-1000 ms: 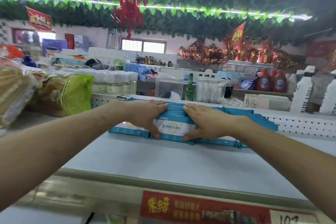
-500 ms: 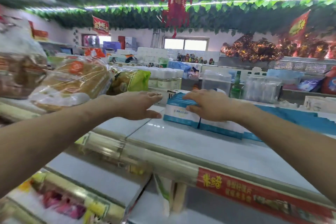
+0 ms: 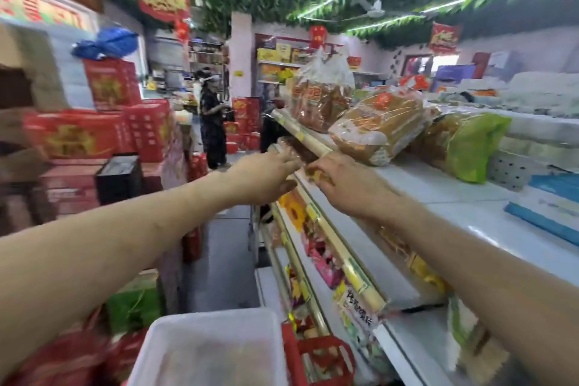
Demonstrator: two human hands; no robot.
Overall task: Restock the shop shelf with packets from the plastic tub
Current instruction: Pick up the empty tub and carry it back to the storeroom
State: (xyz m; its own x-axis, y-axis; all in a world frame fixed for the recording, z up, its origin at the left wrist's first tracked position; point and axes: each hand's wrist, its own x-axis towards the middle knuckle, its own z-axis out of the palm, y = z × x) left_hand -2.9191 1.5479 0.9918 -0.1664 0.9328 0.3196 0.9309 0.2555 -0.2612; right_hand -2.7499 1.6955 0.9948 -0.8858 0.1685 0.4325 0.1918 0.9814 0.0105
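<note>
Both my arms reach forward over the aisle at the front edge of the white top shelf [image 3: 445, 197]. My left hand [image 3: 266, 175] hovers with fingers stretched out and holds nothing. Close beside it, my right hand [image 3: 344, 185] is above the shelf edge, fingers loosely bent, with nothing in it. The blue and white packets [image 3: 545, 207] lie stacked on the top shelf at the far right, apart from both hands. The white plastic tub [image 3: 206, 348] stands low in front of me, below my left arm; its inside is blurred.
Bagged bread [image 3: 376, 128] and a green bag [image 3: 466, 147] lie on the top shelf behind my hands. Lower shelves [image 3: 319, 260] hold coloured snack packets. Red boxes [image 3: 94, 135] pile up on the left. A person [image 3: 211, 122] stands further down the aisle. A red basket [image 3: 322, 357] sits beside the tub.
My view has swung left, from the shelf to the aisle. Both hands have come off the blue packets and moved left; the tub has come into sight below.
</note>
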